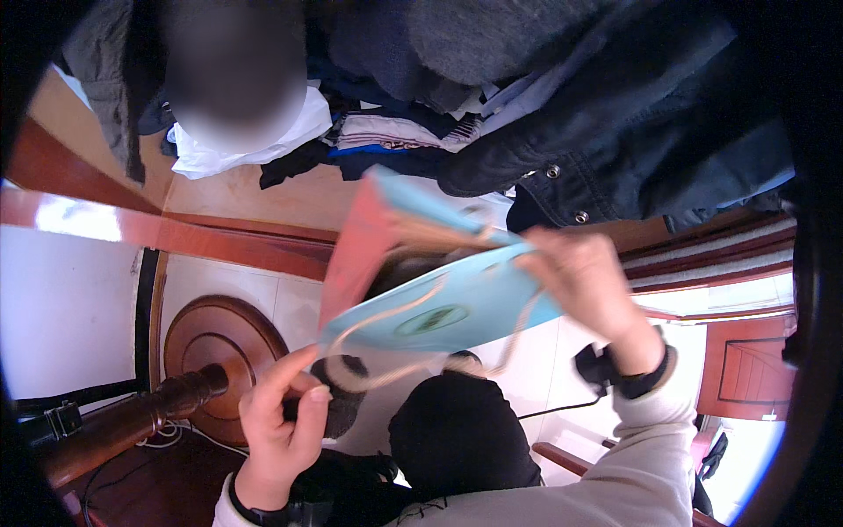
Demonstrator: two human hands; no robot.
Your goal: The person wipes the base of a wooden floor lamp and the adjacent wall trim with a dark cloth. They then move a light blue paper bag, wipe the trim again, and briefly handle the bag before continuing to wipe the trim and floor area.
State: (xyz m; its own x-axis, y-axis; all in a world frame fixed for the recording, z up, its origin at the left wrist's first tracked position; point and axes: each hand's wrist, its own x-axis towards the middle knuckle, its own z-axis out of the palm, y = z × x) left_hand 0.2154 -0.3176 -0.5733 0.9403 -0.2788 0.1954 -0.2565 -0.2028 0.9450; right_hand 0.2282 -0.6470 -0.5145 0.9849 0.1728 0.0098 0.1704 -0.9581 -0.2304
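Observation:
In front of me a light blue paper gift bag (pixel 487 316) hangs tilted, with a red side panel and tan rope handles. It is blurred, and its mouth shows a dark inside; what it may hold cannot be made out. My right hand (pixel 579 283) grips the bag's right upper corner. At the bag's left corner is my left hand (pixel 283 402), its index finger at the edge and its thumb apart, close to a loop of the rope handle (pixel 369 382). An oval mark sits on the blue face of the bag.
Beyond the bag is a wardrobe shelf (pixel 237 197) with folded clothes (pixel 395 132) and a white cloth (pixel 224 158). A dark jacket (pixel 632 132) with metal snaps hangs above, right. A round wooden base with a turned post (pixel 191 388) stands left, near white cables (pixel 164 435).

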